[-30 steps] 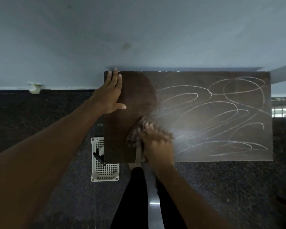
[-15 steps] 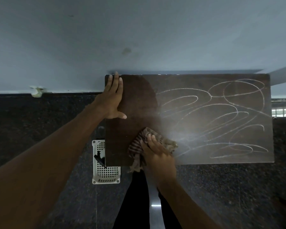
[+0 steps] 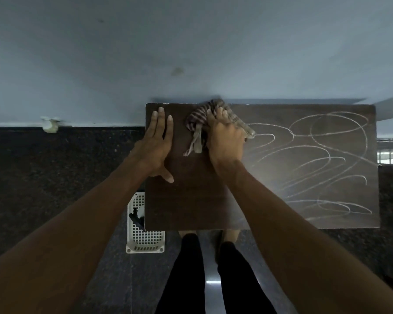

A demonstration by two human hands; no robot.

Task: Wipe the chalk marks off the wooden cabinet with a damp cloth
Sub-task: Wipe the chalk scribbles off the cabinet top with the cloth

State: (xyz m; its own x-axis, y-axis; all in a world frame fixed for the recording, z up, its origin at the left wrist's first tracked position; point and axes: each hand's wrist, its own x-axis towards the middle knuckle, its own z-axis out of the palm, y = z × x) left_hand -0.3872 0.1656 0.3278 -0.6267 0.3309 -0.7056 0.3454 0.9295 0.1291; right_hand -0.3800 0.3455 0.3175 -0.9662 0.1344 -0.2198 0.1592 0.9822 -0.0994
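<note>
R hand (image 3: pixel 225 137) is pressed down on a striped cloth (image 3: pixel 200 116), fingers curled over it and clamped on the bunched fabric, up at the far edge of the wooden cabinet (image 3: pixel 191 200) top, close to the wall (image 3: pixel 191 41). A loose strip of the cloth hangs toward the person, just left of the wrist. L hand (image 3: pixel 157 143) lies flat on the cabinet's left end, fingers spread a bit & pointing to the wall, thumb out to the side, holding nothing. The two hands are near each other but apart, w/ the cloth between them.

Cabinet top to the left of the R hand looks dark & clean; chalk marks (image 3: pixel 315 159), looping white scribbles, cover the right part from just beside the cloth out to the right edge. A hazy pale smear shows near the R forearm.

On the dark speckled floor (image 3: pixel 43 189), a white perforated basket (image 3: pixel 145 239) sits partly under the cabinet's left front corner, something black inside it, can't tell what. Person's black trouser legs (image 3: pixel 184 279) show below the front edge
</note>
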